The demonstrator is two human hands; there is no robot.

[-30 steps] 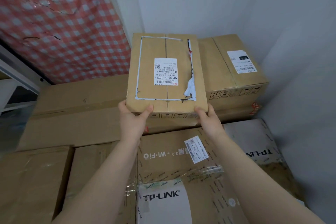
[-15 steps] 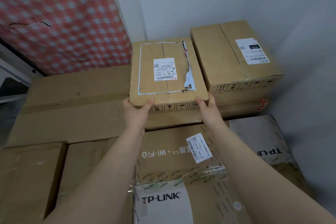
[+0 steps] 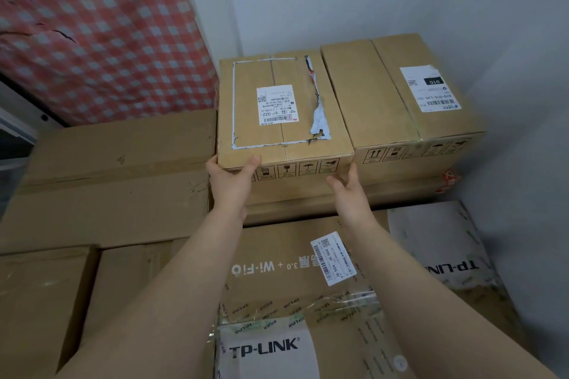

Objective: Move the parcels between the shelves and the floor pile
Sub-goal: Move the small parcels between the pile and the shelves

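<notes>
While the cardboard parcel (image 3: 283,108) sits on stacked boxes (image 3: 123,194), its front left corner is gripped by the left hand (image 3: 232,181), thumb on top. The right hand (image 3: 348,191) is held at its front right corner, fingers straight. Right of that hand, a labelled box (image 3: 400,95) touches the parcel.

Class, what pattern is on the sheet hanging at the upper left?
The sheet is red-and-white checked, seen best in the head view.

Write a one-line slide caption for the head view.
Left hand grips, right hand touches a torn-label box beside a second box on the pile.
</notes>
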